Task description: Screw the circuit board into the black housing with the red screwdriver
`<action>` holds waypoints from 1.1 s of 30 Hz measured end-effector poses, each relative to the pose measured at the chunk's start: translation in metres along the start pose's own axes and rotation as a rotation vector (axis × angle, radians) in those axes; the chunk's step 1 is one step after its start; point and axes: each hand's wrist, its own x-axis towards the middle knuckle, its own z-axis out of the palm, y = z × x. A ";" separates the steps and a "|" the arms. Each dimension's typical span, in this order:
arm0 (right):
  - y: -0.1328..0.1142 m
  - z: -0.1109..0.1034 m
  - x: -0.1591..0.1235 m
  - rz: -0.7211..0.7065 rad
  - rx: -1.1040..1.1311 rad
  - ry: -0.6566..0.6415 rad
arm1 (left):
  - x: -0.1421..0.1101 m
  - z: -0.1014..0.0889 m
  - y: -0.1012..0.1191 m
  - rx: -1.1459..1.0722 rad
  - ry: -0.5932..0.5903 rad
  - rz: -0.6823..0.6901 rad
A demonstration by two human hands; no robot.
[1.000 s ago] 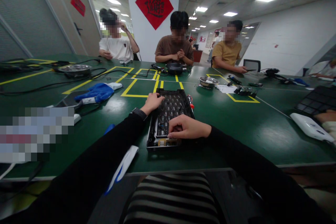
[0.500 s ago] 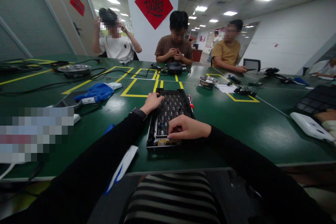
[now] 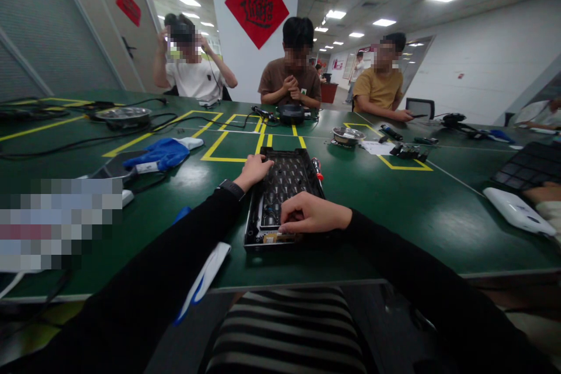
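Observation:
A black rectangular case [image 3: 249,235] lies on the table in front of me, its inside showing rows of small grey shapes. At its near end sits a narrow yellowish circuit board [image 3: 270,238]. My left hand [image 3: 254,170] holds the case by its far left edge, fingers reaching over the rim. Over the near right part, my right hand [image 3: 313,213] is closed, thumb and fingertips pressed together low by the circuit board. Whatever is in that pinch is too small or hidden to name. A screwdriver with a red-and-clear handle [image 3: 317,168] lies against the case's right side.
Blue-and-white gloves [image 3: 160,155] lie left of the case, and another glove [image 3: 205,280] hangs over the near edge. Metal bowls [image 3: 347,135], cables [image 3: 87,149], black clips [image 3: 409,152] and a white device [image 3: 519,210] are on the green table [image 3: 385,234]. Several people sit opposite.
Both my hands and the case stay practically in place. Across the table, the middle person's hands have shifted slightly.

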 end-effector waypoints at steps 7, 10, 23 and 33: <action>0.000 0.000 0.000 -0.001 -0.014 0.012 | -0.001 -0.001 0.001 0.000 -0.006 0.002; 0.000 0.000 0.000 0.012 -0.012 0.000 | -0.001 -0.002 0.001 -0.003 -0.006 -0.001; 0.001 0.000 0.000 0.049 0.017 -0.033 | -0.002 -0.002 0.003 0.010 -0.016 -0.001; 0.001 -0.001 0.000 0.024 0.004 -0.005 | -0.002 -0.003 0.003 0.015 -0.023 -0.001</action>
